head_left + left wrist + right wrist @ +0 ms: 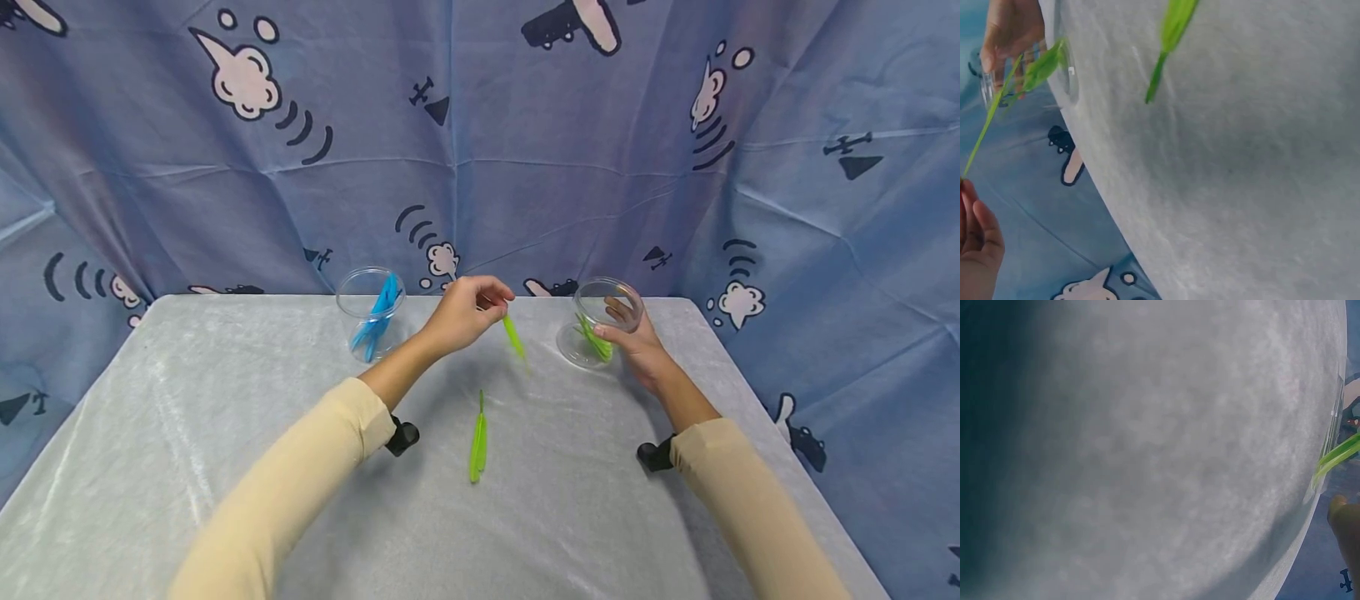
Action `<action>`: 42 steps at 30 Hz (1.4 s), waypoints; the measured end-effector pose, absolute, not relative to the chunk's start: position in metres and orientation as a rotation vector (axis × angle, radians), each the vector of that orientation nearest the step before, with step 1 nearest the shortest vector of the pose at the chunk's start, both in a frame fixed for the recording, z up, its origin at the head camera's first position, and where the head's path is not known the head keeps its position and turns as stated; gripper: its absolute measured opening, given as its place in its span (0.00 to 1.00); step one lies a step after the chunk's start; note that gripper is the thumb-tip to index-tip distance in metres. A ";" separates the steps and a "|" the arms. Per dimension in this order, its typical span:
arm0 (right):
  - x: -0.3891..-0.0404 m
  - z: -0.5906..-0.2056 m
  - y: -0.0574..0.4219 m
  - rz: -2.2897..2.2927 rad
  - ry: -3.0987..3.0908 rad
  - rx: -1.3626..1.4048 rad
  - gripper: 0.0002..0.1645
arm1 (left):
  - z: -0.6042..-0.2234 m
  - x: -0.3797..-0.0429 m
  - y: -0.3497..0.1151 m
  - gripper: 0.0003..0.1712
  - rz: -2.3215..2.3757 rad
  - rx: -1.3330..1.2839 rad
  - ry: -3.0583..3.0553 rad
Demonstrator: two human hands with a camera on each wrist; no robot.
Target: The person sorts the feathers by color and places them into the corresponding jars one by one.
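Observation:
My left hand [467,312] pinches a green feather [513,337] by one end, above the middle of the table's far part. In the left wrist view the thin shaft of that feather rises from the fingertips of the left hand [977,234]. My right hand [636,340] grips a clear plastic jar [573,354] from its right side, thumb near the rim. Several green feathers [597,340] lean inside this jar. Another green feather [478,446] lies on the table between the two forearms, its shaft pointing away.
A second clear jar [347,310], holding several blue feathers [377,317], stands at the back left, close beside the left wrist. The grey cloth-covered table [570,508] ends at a patterned blue curtain [495,125].

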State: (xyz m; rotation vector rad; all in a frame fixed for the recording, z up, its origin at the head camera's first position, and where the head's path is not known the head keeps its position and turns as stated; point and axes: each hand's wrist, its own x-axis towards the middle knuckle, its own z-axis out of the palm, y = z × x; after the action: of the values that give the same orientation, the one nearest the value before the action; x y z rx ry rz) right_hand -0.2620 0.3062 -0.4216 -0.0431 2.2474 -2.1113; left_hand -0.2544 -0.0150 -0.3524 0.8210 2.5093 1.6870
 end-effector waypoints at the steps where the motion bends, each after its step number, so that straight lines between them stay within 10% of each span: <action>1: -0.262 -0.422 0.306 -2.114 2.246 -0.044 0.53 | -0.351 -0.255 -0.014 0.08 1.704 0.813 2.517; 42: -0.265 -0.423 0.305 -2.158 2.229 -0.070 0.51 | -0.330 -0.265 0.079 0.04 2.121 0.306 2.711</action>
State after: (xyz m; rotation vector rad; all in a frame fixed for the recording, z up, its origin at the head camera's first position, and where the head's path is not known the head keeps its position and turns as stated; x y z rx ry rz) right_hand -0.2653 0.3054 -0.4232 -0.0697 2.2293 -2.1582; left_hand -0.2654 0.0793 -0.3303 0.3055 2.7109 2.1210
